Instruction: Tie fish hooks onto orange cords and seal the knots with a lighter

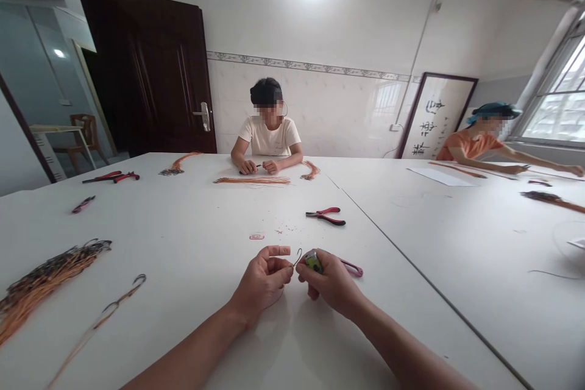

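My left hand (269,277) pinches a small dark hook (298,255) between thumb and fingertips, and a thin line curves below the hand. Close on its right, my right hand (326,277) is closed around a green and silver lighter-like object (313,261). A pink-handled tool (353,267) sticks out beyond the right hand; its other end is hidden. Red-handled pliers (326,216) lie on the white table (219,329) ahead of both hands, near reddish scraps (286,230) and a small red and white label (256,236).
At the left lie a bundle of orange lines with dark hooks (50,280), a hook pair on a line (114,304), a pink cutter (83,205) and more pliers (112,177). One person (269,134) sits across the table, another (475,143) at the far right. A seam (411,262) crosses the table.
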The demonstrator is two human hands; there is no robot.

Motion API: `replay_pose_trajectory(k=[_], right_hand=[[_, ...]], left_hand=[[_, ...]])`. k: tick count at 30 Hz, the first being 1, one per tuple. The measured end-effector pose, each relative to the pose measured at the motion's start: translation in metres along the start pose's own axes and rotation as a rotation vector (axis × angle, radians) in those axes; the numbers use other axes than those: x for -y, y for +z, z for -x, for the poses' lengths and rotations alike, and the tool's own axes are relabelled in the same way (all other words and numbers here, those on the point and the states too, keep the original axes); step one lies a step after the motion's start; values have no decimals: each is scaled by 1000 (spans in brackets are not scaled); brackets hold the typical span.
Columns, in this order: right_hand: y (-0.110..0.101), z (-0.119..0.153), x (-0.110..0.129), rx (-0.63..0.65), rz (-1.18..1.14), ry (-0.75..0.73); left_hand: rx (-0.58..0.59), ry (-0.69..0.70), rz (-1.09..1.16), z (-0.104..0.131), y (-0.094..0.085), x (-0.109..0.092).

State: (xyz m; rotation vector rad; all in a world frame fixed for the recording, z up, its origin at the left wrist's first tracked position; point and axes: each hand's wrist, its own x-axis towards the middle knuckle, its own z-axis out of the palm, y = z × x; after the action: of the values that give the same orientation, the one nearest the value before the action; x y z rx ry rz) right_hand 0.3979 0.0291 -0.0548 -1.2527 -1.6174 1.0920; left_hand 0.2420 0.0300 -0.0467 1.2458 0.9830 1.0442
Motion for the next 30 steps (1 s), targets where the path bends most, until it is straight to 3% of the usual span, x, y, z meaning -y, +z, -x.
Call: replay_pose_trajectory(k=[9,15,19,26,30], right_hand=[[-3,-1,2,18,20,100],[-3,4,13,65,-11,5],[0,3,13,-11,56,-68],[5,0,5,-103,33,71],[5,2,4,-70,47,89]], left_hand=[[-23,-8,-1,-1,-5,1],[-27,-3,2,-2,-5,1],[-34,-15,30,-3,-5,2],[-55,-22,65,-2,-6,4],[-52,-20,120,-2,-4,6]])
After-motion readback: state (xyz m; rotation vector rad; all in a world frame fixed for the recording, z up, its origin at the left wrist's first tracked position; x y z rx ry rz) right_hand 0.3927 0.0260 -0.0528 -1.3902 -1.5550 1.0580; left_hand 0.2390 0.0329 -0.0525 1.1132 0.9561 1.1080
